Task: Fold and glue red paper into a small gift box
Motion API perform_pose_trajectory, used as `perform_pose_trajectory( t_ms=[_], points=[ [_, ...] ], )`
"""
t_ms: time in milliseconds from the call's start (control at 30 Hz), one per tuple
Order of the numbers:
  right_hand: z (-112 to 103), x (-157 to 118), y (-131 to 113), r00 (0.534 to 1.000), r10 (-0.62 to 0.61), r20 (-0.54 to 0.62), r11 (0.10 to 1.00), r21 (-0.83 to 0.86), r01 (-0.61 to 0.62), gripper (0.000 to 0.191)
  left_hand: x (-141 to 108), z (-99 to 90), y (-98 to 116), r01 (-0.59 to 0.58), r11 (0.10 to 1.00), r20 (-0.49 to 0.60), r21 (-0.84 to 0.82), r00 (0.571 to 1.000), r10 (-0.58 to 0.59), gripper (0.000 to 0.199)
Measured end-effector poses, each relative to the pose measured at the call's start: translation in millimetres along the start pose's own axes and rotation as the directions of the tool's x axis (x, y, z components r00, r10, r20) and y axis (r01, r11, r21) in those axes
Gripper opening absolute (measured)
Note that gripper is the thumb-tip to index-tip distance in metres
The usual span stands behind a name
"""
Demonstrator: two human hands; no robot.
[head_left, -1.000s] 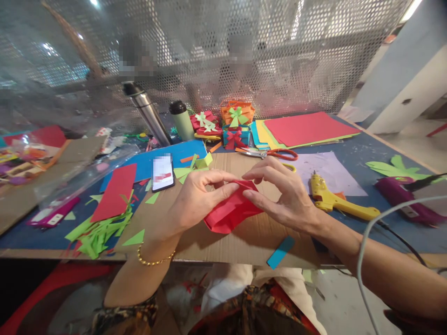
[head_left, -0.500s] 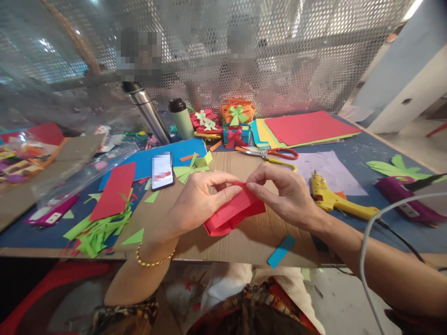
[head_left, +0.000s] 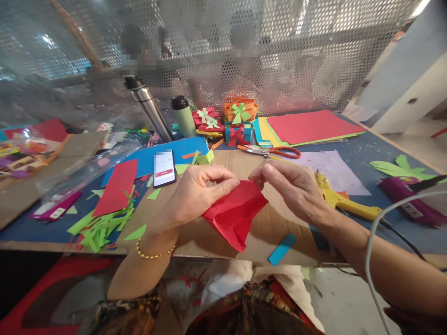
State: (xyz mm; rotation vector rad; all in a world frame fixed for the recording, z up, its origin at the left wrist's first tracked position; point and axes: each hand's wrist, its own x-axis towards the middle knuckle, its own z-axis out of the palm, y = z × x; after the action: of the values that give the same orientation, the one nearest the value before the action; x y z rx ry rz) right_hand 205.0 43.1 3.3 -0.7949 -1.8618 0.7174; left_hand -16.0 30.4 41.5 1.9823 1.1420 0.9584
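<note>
A folded piece of red paper (head_left: pixel 239 209) is held above the brown cardboard, its lower part spread into an open, creased shape. My left hand (head_left: pixel 206 188) pinches its upper left edge between thumb and fingers. At the paper's upper right corner is my right hand (head_left: pixel 288 186), thumb and fingers pressed together on it. A blue paper strip (head_left: pixel 282 249) lies on the cardboard (head_left: pixel 195 242) below my right hand. The scissors with red handles (head_left: pixel 284 152) rest behind the hands, and a yellow glue gun (head_left: pixel 345 201) lies to the right.
A phone (head_left: pixel 164 168), green paper scraps (head_left: pixel 104 228) and a red sheet (head_left: pixel 117 186) are on the left. Small paper boxes with bows (head_left: pixel 239 116), a green bottle (head_left: pixel 184 116) and a steel flask (head_left: pixel 150 109) stand behind. A grey cable (head_left: pixel 370 251) crosses the right side.
The red paper has opened out and its lower part now hangs further down. My right hand has turned and shifted slightly right, with its fingers more curled.
</note>
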Motion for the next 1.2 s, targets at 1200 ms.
perform_pose_trajectory(
  t_ms=[1200],
  points=[
    [8,2,14,0.797,-0.6,-0.074,0.692,-0.547,0.47,0.013,0,15.3,-6,-0.023,1.0,-0.126,-0.016,0.992,0.021,0.021]
  ],
)
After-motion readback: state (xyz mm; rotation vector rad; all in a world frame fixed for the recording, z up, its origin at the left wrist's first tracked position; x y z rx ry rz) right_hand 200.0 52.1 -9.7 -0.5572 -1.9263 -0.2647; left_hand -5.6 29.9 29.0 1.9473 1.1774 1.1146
